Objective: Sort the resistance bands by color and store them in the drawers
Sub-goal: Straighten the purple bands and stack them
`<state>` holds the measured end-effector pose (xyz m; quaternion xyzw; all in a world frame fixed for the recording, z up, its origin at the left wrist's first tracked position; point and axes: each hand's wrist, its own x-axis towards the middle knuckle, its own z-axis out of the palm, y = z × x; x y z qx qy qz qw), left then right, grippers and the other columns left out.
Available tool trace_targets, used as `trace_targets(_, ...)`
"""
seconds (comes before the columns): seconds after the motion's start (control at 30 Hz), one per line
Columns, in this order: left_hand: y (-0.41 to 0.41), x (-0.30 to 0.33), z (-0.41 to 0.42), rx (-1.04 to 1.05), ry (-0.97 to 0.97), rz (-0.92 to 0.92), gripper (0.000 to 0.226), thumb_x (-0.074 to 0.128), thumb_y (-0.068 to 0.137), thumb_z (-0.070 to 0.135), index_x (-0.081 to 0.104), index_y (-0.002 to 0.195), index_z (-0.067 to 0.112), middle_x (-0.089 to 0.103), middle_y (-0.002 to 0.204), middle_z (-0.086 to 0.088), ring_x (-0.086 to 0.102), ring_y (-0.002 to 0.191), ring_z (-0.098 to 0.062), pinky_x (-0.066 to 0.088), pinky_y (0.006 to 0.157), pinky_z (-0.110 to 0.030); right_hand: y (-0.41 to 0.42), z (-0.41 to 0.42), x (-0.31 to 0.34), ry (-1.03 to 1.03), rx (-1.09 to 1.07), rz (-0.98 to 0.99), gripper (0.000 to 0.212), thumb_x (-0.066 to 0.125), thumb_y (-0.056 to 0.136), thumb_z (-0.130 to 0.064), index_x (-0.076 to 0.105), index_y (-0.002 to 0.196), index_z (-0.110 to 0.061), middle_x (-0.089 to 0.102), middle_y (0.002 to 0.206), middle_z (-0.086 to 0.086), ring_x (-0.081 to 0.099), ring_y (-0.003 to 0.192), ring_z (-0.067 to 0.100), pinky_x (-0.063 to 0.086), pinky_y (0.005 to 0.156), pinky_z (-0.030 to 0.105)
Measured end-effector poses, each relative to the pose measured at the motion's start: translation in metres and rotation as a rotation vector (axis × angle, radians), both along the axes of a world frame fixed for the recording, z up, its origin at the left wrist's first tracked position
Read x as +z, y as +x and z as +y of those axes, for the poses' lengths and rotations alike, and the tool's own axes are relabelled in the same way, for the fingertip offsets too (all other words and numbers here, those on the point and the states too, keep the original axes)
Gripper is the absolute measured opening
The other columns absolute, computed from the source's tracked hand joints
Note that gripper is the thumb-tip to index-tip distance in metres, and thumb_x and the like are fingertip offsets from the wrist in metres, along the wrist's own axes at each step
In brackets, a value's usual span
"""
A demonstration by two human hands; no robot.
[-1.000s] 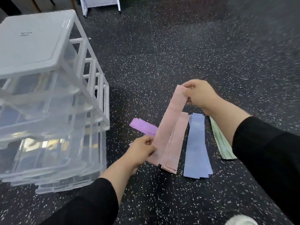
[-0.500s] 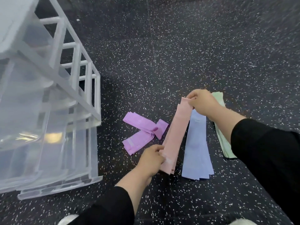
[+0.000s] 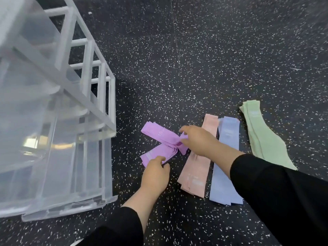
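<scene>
Four colour piles of flat resistance bands lie on the dark speckled floor. The purple bands (image 3: 159, 142) are folded in a loose heap left of the others. My left hand (image 3: 155, 172) has its fingertips on the near end of that heap. My right hand (image 3: 197, 139) pinches the heap's right fold. Right of it lie the pink bands (image 3: 197, 173), then the blue bands (image 3: 225, 174), both straight; my right forearm crosses both. The green bands (image 3: 260, 137) lie furthest right. The clear plastic drawer unit (image 3: 58, 121) stands at the left.
The drawer unit's white frame (image 3: 92, 71) rises at the upper left, and its lowest drawers stick out towards me. Bare speckled floor (image 3: 195, 59) stretches beyond the bands.
Both hands have let go of the pink band, which now lies flat on its pile. They have moved left onto the purple heap. The camera has tilted further down.
</scene>
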<state>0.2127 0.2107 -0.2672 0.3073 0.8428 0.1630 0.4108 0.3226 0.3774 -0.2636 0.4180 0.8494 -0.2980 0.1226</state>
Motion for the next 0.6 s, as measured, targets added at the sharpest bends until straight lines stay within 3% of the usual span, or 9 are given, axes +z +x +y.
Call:
trace_targets(0.13,-0.007,0.0,-0.004,0.008,0.029,-0.022,0.039,0.049,0.101,0.026,0.055,0.14,0.021,0.06,0.136,-0.006,0.062,0.114,-0.024,0.05,0.099,-0.036,-0.007,-0.013,-0.021,0.095,-0.002,-0.167,0.02,0.061,0.087,-0.029,0.06,0.104,-0.018,0.061,0.108,0.005,0.061,0.101,0.03,0.04,0.071,0.037)
trace_targets(0.23,-0.009,-0.001,-0.006,0.003,0.046,-0.032,0.039,0.049,0.101,0.027,0.055,0.139,0.023,0.062,0.133,-0.006,0.064,0.109,-0.023,0.052,0.097,-0.037,-0.003,-0.016,-0.032,0.158,0.031,-0.193,0.009,0.057,0.093,-0.021,0.064,0.099,-0.023,0.058,0.107,0.002,0.06,0.101,0.028,0.037,0.072,0.036)
trace_targets(0.33,-0.013,-0.003,-0.007,0.009,0.064,-0.029,0.039,0.048,0.101,0.026,0.054,0.14,0.024,0.06,0.135,-0.005,0.063,0.109,-0.02,0.051,0.096,-0.034,-0.003,-0.016,-0.026,0.052,-0.059,-0.034,0.019,0.054,0.094,-0.02,0.05,0.075,-0.024,0.056,0.091,0.0,0.058,0.087,0.027,0.035,0.067,0.035)
trace_targets(0.47,-0.017,0.0,-0.002,0.066,0.144,-0.043,0.038,0.049,0.102,0.026,0.053,0.139,0.025,0.061,0.131,-0.003,0.065,0.104,-0.021,0.053,0.093,-0.037,-0.013,-0.013,-0.002,-0.139,-0.277,0.258,0.029,0.056,0.092,-0.02,0.038,0.07,-0.019,0.044,0.065,-0.001,0.039,0.061,0.019,0.03,0.057,0.035)
trace_targets(0.6,-0.02,0.002,0.001,0.074,0.169,-0.061,0.041,0.051,0.102,0.026,0.051,0.143,0.025,0.061,0.135,-0.003,0.061,0.114,-0.018,0.049,0.1,-0.037,-0.018,-0.009,0.01,-0.197,-0.391,0.398,0.015,0.057,0.094,-0.021,0.055,0.081,-0.017,0.049,0.062,-0.007,0.04,0.056,0.012,0.033,0.055,0.03)
